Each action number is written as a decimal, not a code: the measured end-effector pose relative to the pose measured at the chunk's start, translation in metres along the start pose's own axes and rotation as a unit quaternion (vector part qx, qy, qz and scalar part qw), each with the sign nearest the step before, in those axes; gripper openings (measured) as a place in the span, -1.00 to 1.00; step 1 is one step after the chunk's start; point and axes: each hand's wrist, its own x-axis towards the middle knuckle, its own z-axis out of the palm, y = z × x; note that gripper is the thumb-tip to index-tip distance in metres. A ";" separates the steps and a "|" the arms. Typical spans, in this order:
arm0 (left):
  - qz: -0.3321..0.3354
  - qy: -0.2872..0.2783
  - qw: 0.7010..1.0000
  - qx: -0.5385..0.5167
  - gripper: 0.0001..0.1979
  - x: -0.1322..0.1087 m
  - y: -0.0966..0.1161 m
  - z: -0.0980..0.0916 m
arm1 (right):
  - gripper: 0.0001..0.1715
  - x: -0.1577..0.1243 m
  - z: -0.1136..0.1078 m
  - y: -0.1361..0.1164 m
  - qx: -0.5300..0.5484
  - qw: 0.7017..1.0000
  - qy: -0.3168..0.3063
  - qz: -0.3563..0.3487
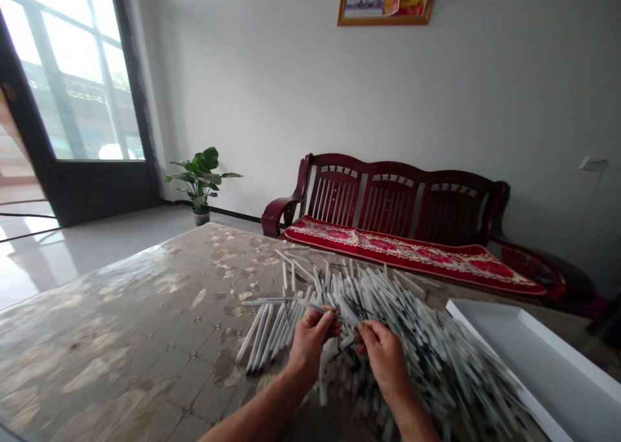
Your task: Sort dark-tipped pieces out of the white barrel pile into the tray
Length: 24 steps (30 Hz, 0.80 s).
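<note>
A big heap of white pen barrels (pixel 412 325) covers the right half of the patterned table (pixel 145 325). My left hand (pixel 310 342) is closed in a pinch on one white pen barrel (pixel 286 301) that sticks out to the left. My right hand (pixel 383 351) is closed too, pinching a thin dark refill (pixel 352 317) held toward the left hand over the heap. A small row of barrels (pixel 264 335) lies side by side just left of my left hand.
A white shallow tray (pixel 533 358) sits at the table's right edge. Behind the table stands a dark wooden bench (pixel 388 196) with a red cushion. A potted plant (pixel 201 180) stands by the glass door at the left.
</note>
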 end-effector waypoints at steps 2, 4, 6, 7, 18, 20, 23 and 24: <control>-0.003 0.010 1.000 -0.001 -0.52 0.000 0.000 0.001 | -0.54 0.000 0.000 0.001 0.001 1.000 0.012 -0.017; -0.009 0.020 1.000 -0.005 -0.50 -0.001 0.000 0.002 | -0.61 -0.001 -0.001 0.002 -0.014 0.999 0.022 -0.037; -0.017 0.030 0.999 -0.012 -0.50 -0.001 0.001 0.004 | -0.67 -0.001 -0.002 0.002 -0.042 0.995 0.042 -0.075; -0.022 0.035 0.999 -0.018 -0.50 -0.001 0.001 0.005 | -0.70 -0.001 -0.003 0.003 -0.053 0.993 0.053 -0.096; -0.027 0.032 0.999 -0.030 -0.51 -0.001 0.001 0.006 | -0.38 -0.003 0.005 -0.004 0.078 0.996 0.019 0.040; -0.023 0.033 0.999 -0.017 -0.51 -0.001 0.000 0.006 | -0.43 -0.003 0.003 -0.002 0.055 0.998 0.005 0.041; -0.016 0.046 0.999 -0.009 -0.53 0.001 0.001 0.005 | -0.53 0.000 -0.002 0.002 0.038 0.999 0.015 0.022; -0.014 0.050 0.999 -0.006 -0.53 0.002 0.002 0.005 | -0.56 0.001 -0.004 0.003 0.029 0.999 0.022 0.016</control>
